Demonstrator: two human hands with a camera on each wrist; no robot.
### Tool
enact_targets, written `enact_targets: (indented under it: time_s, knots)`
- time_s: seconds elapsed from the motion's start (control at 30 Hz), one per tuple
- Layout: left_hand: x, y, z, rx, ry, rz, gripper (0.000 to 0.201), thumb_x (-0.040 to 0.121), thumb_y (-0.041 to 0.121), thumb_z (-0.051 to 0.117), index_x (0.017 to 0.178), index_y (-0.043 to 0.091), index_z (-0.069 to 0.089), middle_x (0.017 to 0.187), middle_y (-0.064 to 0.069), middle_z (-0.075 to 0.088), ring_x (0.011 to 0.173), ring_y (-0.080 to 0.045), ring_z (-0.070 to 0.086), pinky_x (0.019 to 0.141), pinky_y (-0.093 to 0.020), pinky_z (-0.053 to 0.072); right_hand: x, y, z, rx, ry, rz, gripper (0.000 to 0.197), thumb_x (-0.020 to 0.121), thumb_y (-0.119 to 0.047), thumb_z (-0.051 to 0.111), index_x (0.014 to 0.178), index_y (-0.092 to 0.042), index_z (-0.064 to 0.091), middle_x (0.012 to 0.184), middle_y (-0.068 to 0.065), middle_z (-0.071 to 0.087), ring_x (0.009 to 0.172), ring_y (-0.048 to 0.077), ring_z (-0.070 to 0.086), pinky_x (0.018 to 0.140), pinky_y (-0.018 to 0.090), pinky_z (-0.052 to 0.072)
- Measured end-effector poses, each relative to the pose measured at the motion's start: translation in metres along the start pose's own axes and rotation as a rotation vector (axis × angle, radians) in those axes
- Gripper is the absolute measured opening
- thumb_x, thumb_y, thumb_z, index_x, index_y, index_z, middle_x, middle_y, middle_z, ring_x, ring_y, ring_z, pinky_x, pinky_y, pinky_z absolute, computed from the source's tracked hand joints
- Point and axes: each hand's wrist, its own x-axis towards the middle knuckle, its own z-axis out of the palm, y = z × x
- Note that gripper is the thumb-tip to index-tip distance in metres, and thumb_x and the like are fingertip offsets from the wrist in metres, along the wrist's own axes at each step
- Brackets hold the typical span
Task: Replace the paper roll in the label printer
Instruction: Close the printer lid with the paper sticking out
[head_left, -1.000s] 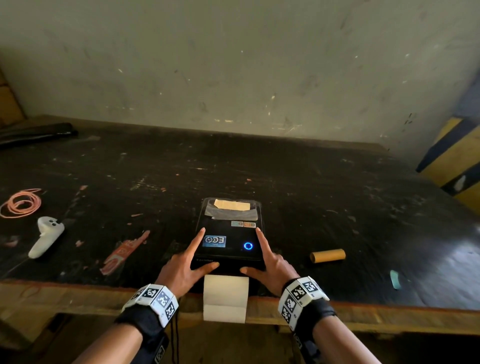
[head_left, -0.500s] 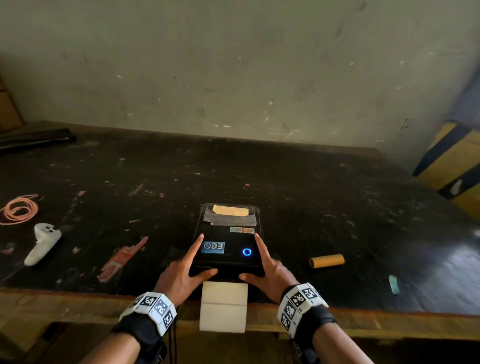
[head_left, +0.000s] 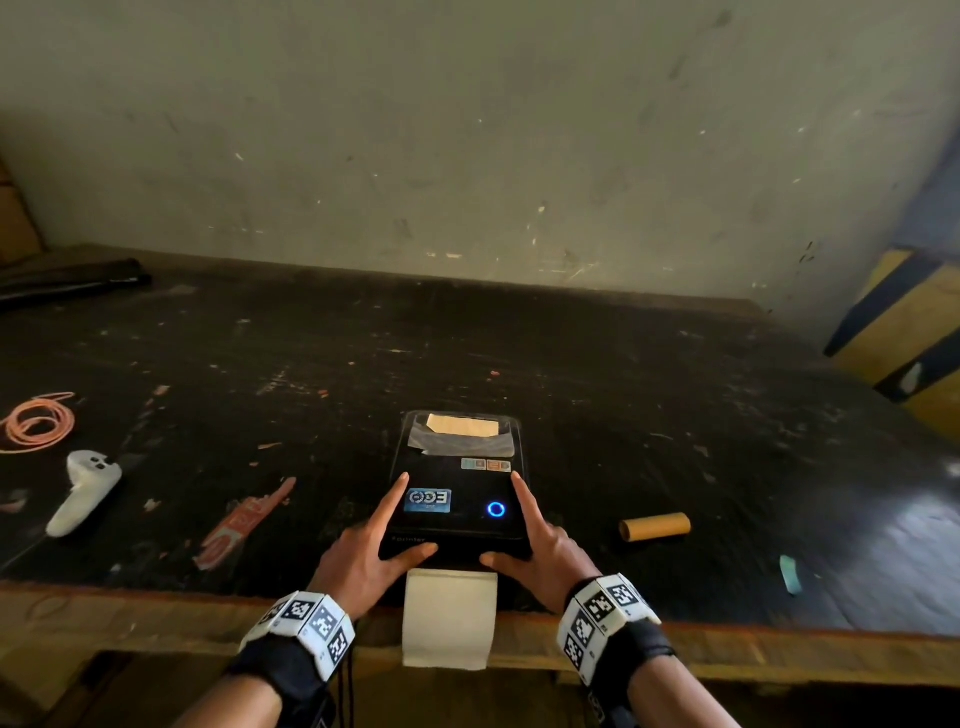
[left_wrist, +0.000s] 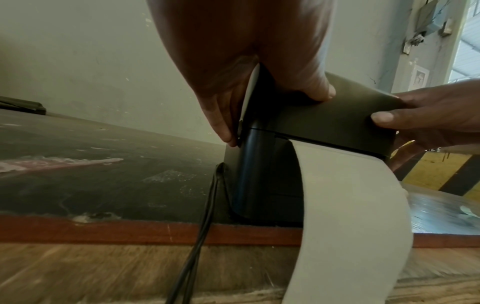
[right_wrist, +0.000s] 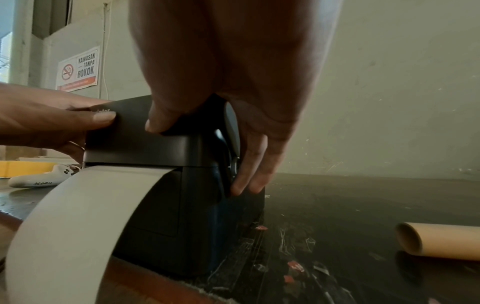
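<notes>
The black label printer (head_left: 460, 493) stands at the table's near edge with its lid down and a blue ring light on. A white paper strip (head_left: 449, 618) comes out of its front slot and hangs over the edge. My left hand (head_left: 415, 514) and right hand (head_left: 501, 519) flank the lid. Each has its index finger straight on top and its thumb on the front rim. In the wrist views the left fingers (left_wrist: 223, 127) and right fingers (right_wrist: 249, 174) reach straight down the printer's sides. An empty cardboard core (head_left: 654, 526) lies to the right.
A white controller (head_left: 83, 491), a coiled orange cord (head_left: 39, 423) and a red wrapper (head_left: 244, 522) lie to the left. A black cable (left_wrist: 200, 236) drops over the wooden table edge (head_left: 156, 613). A yellow-and-black striped post (head_left: 909, 332) stands at the right.
Both hands stay in the same places on the printer lid. Only the head view has shifted slightly.
</notes>
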Motion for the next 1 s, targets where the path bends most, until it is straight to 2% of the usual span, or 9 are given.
enact_targets:
  time_s: [0.3, 0.43, 0.5, 0.63, 0.83, 1.0]
  knots:
    - [0.0003, -0.0027, 0.0014, -0.002, 0.005, -0.004, 0.091, 0.075, 0.060, 0.056, 0.138, 0.050, -0.009, 0.150, -0.010, 0.028, 0.131, -0.029, 0.038, 0.103, -0.047, 0.038, 0.0002, 0.0002, 0.0008, 0.007, 0.002, 0.001, 0.105, 0.078, -0.050, 0.064, 0.135, -0.049, -0.023, 0.148, 0.010, 0.036, 0.123, 0.027, 0.049, 0.100, 0.049, 0.044]
    - [0.0006, -0.0060, 0.0020, -0.016, 0.022, 0.015, 0.091, 0.071, 0.066, 0.056, 0.134, 0.058, -0.008, 0.148, -0.010, 0.033, 0.130, -0.028, 0.041, 0.104, -0.046, 0.039, -0.0008, 0.0005, 0.0015, 0.014, 0.010, -0.009, 0.105, 0.077, -0.051, 0.065, 0.135, -0.050, -0.023, 0.147, 0.010, 0.038, 0.121, 0.027, 0.051, 0.099, 0.048, 0.044]
    - [0.0004, -0.0054, 0.0015, -0.034, 0.032, 0.013, 0.090, 0.071, 0.063, 0.059, 0.134, 0.059, -0.006, 0.147, -0.009, 0.036, 0.129, -0.028, 0.042, 0.104, -0.045, 0.039, -0.0013, -0.0002, 0.0015, 0.023, 0.011, -0.009, 0.106, 0.077, -0.049, 0.066, 0.135, -0.049, -0.023, 0.146, 0.009, 0.039, 0.121, 0.026, 0.051, 0.100, 0.048, 0.044]
    - [0.0000, -0.0039, 0.0013, -0.027, 0.037, 0.015, 0.090, 0.073, 0.060, 0.060, 0.135, 0.056, -0.006, 0.148, -0.010, 0.034, 0.130, -0.028, 0.040, 0.104, -0.045, 0.038, -0.0027, -0.0017, -0.0004, 0.018, 0.005, 0.000, 0.105, 0.078, -0.049, 0.065, 0.137, -0.047, -0.022, 0.147, 0.009, 0.037, 0.123, 0.026, 0.050, 0.101, 0.046, 0.043]
    - [0.0021, -0.0086, 0.0034, -0.027, 0.031, 0.030, 0.091, 0.069, 0.066, 0.057, 0.131, 0.061, -0.010, 0.148, -0.010, 0.033, 0.130, -0.028, 0.041, 0.103, -0.048, 0.040, -0.0023, -0.0001, 0.0017, 0.012, 0.018, -0.017, 0.105, 0.078, -0.050, 0.065, 0.136, -0.048, -0.022, 0.146, 0.010, 0.038, 0.120, 0.026, 0.051, 0.099, 0.047, 0.044]
    - [0.0015, -0.0085, 0.0033, -0.024, 0.029, 0.042, 0.090, 0.070, 0.066, 0.056, 0.132, 0.060, -0.010, 0.149, -0.009, 0.033, 0.129, -0.027, 0.042, 0.103, -0.048, 0.041, -0.0018, 0.0002, 0.0017, 0.016, 0.021, -0.023, 0.105, 0.078, -0.049, 0.065, 0.137, -0.047, -0.022, 0.144, 0.010, 0.041, 0.118, 0.024, 0.054, 0.097, 0.045, 0.046]
